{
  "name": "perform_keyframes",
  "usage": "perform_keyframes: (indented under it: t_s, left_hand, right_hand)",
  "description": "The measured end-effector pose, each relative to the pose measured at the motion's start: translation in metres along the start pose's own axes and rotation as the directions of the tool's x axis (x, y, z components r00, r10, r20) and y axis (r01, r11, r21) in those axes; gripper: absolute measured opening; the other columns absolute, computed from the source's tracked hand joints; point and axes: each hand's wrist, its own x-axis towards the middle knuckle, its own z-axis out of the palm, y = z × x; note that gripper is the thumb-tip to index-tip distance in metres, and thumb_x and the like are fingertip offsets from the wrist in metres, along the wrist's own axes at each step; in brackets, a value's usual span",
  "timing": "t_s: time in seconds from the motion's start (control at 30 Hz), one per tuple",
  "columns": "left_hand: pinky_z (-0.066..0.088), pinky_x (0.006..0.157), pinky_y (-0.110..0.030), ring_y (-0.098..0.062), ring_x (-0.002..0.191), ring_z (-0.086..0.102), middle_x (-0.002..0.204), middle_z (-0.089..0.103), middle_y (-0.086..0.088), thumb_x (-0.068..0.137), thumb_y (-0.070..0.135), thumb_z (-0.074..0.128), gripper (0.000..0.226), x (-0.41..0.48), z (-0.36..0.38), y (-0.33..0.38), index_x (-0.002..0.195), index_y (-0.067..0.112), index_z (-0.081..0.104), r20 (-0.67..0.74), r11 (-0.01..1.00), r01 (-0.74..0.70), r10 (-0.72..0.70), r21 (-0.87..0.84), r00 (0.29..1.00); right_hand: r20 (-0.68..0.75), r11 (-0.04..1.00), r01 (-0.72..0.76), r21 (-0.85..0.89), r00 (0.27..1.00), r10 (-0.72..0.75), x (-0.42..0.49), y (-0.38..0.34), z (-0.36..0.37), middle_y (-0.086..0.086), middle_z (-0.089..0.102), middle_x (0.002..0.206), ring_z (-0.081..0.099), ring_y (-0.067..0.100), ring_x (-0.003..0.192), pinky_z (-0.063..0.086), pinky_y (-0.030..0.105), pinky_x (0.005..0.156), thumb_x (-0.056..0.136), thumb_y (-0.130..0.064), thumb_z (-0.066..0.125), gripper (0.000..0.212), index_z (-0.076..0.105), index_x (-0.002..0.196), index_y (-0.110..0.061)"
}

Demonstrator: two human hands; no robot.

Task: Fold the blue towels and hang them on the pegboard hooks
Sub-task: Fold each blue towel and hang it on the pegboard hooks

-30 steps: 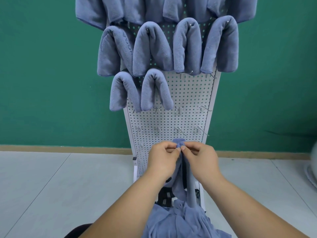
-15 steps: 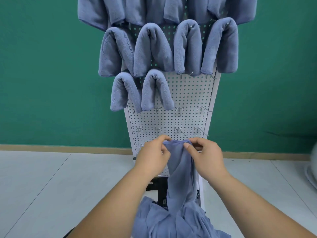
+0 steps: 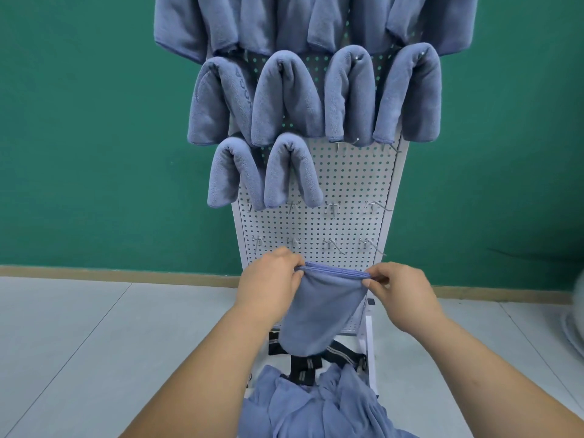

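A blue towel [image 3: 319,308] hangs doubled between my hands in front of the lower part of the white pegboard [image 3: 344,191]. My left hand [image 3: 268,286] pinches its top left corner and my right hand [image 3: 399,292] pinches its top right corner, so the upper edge is stretched flat. Several folded blue towels [image 3: 284,99] hang over hooks on the upper rows. Bare metal hooks [image 3: 331,245] stick out of the two lower rows just above my hands. A pile of loose blue towels [image 3: 319,406] lies below me.
The pegboard stands on a white frame [image 3: 368,339] with black straps [image 3: 305,368] at its foot, on a pale tiled floor [image 3: 94,343]. A green wall [image 3: 94,137] with a wooden skirting is behind. A white object [image 3: 576,317] shows at the right edge.
My hands have moved apart, spreading the towel's top edge from a bunched point to a flat span. The towel's lower end has lifted off the pile.
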Motion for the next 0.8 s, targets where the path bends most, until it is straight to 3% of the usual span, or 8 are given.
perform_keyframes:
  t_s: [0.2,0.37,0.47,0.6,0.73,0.8]
  left_hand:
    - [0.054,0.079,-0.033,-0.013,0.088,0.063,0.099,0.072,0.013,0.098,0.035,0.07,0.009,0.0,-0.001,-0.003,0.104,0.032,0.076,0.057,0.995,0.038,-0.033,-0.088,0.998]
    - [0.055,0.077,-0.034,-0.005,0.076,0.061,0.086,0.067,0.019,0.091,0.029,0.079,0.017,0.0,-0.003,-0.007,0.1,0.036,0.067,0.04,0.969,0.114,-0.108,-0.218,0.993]
    - [0.055,0.078,-0.034,-0.01,0.083,0.063,0.092,0.068,0.017,0.095,0.029,0.075,0.021,0.001,-0.004,-0.011,0.113,0.039,0.069,0.045,0.98,0.096,-0.09,-0.175,0.995]
    - [0.056,0.076,-0.035,-0.017,0.09,0.065,0.094,0.071,0.012,0.097,0.033,0.07,0.002,0.002,-0.002,-0.011,0.099,0.033,0.07,0.044,0.986,0.141,-0.137,-0.093,0.99]
    - [0.055,0.075,-0.038,-0.022,0.09,0.062,0.096,0.067,0.007,0.092,0.03,0.063,0.005,-0.001,-0.001,-0.005,0.096,0.028,0.06,0.075,0.979,0.198,-0.195,-0.038,0.978]
    - [0.054,0.085,-0.037,-0.019,0.101,0.06,0.111,0.065,0.01,0.091,0.03,0.063,0.021,-0.002,0.0,0.0,0.112,0.031,0.058,0.112,0.979,0.165,-0.152,-0.117,0.982]
  right_hand:
    - [0.003,0.998,0.0,-0.063,1.0,0.0,0.002,0.001,0.002,-0.015,0.072,0.087,0.068,0.014,0.083,0.057,0.036,0.077,0.097,-0.031,0.073,0.01,0.078,0.106,-0.027]
    - [0.081,0.997,0.011,-0.076,0.997,-0.005,0.005,0.006,-0.001,-0.019,0.07,0.082,0.068,0.008,0.083,0.052,0.027,0.071,0.094,-0.036,0.077,0.007,0.073,0.098,-0.032]
    - [0.13,0.994,0.015,0.111,0.991,-0.03,0.006,0.008,-0.004,-0.015,0.074,0.08,0.071,0.005,0.08,0.052,0.025,0.071,0.092,-0.032,0.079,0.01,0.071,0.088,-0.029]
    - [0.142,0.924,-0.001,0.383,0.988,-0.058,0.001,0.002,-0.006,-0.003,0.073,0.082,0.069,0.026,0.077,0.057,0.043,0.08,0.095,-0.023,0.075,0.008,0.068,0.092,-0.025]
    - [0.129,0.889,0.01,0.458,0.989,-0.077,-0.003,-0.004,0.0,0.001,0.069,0.082,0.064,0.035,0.075,0.057,0.053,0.078,0.098,-0.02,0.07,0.011,0.066,0.093,-0.029]
    - [0.126,0.884,0.012,0.467,0.989,-0.08,-0.005,-0.009,0.004,-0.001,0.07,0.083,0.065,0.032,0.079,0.06,0.05,0.079,0.097,-0.021,0.071,0.01,0.067,0.094,-0.03]
